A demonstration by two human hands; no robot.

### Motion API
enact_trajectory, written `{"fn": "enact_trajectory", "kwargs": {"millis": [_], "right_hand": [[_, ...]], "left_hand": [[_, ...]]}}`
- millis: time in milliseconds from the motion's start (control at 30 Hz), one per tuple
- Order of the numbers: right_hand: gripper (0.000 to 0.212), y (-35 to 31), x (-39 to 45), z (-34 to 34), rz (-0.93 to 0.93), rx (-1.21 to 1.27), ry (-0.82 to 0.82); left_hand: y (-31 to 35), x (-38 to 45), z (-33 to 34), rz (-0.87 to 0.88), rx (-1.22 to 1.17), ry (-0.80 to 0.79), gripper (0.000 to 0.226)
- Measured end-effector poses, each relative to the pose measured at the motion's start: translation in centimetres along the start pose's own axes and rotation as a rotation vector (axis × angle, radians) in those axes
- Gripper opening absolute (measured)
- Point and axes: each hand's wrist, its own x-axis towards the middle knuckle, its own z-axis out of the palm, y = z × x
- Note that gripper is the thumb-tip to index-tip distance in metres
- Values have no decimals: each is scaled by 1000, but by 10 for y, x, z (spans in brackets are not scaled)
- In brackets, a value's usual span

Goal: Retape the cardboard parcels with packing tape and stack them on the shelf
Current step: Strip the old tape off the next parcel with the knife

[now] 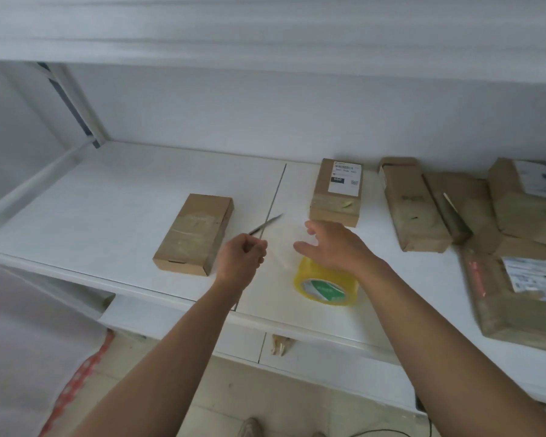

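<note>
Landmark: yellow tape roll [327, 283], lying on white shelf [139, 184] near front edge.

Left hand [241, 257], just left of roll: fingers curled round thin blade [265, 223], tip pointing up-right.

Right hand [331, 247], directly above roll: fingers spread, holding nothing firmly; faint clear tape strip seems stretched between hands — cannot tell for sure.

Plain parcel [194, 234] left of roll; labelled parcel [336, 192] behind it; parcel pile [473, 203] well right.

Judged step: cutting or handling tape strip between parcels. Next: free strip from roll, lay along parcel seam.

Right hand [334, 244] partly hides tape roll [327, 285].
</note>
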Motion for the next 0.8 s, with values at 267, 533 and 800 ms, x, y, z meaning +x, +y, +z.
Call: {"fn": "enact_trajectory", "kwargs": {"millis": [267, 533, 800], "right_hand": [[38, 39, -25, 8, 64, 357, -63], [27, 19, -22, 5, 20, 102, -99], [27, 18, -26, 5, -6, 67, -98]], "left_hand": [[-35, 1, 20, -109, 175, -24, 18], [-57, -4, 37, -113, 488, 71, 16], [-60, -14, 48, -139, 576, 209, 54]]}}
